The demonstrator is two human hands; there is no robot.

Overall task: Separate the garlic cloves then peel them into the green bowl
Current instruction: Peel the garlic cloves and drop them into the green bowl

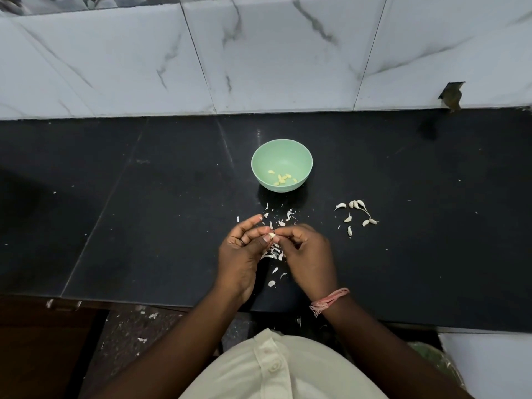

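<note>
Pinched between both hands above the black stone tabletop (144, 226): one small whitish garlic clove (272, 235), partly skinned. Left hand (243, 249) at 7 o'clock of the clove, fingers (253, 220) curled, thumb and forefinger gripping the clove from the left. Right hand (306, 251) at 4 o'clock of it, fingers bent inward, tips meeting the clove from the right; a pink thread wristband (329, 300) round that wrist.

Straight ahead at 12 o'clock from the hands, well apart from them: a round pale green plastic bowl (260, 159), upright on the tabletop, holding a small cluster of peeled yellowish cloves (283, 178) toward its near side.

At 2 o'clock from the hands, near the bowl's 4 o'clock side but not touching it: a loose scatter of unpeeled white garlic cloves (357, 214), some with thin stalk tails, lying apart from one another.

Under and around the hands, from just below the bowl toward 6 o'clock: torn white papery garlic skins (289, 216), scattered flat on the tabletop; a few more flakes on the speckled floor (123, 332) at 7 o'clock.

Behind the tabletop, at 12 o'clock: white marble-veined wall tiles (259, 53). At the bottom edge, a cream buttoned shirt (273, 367)
</note>
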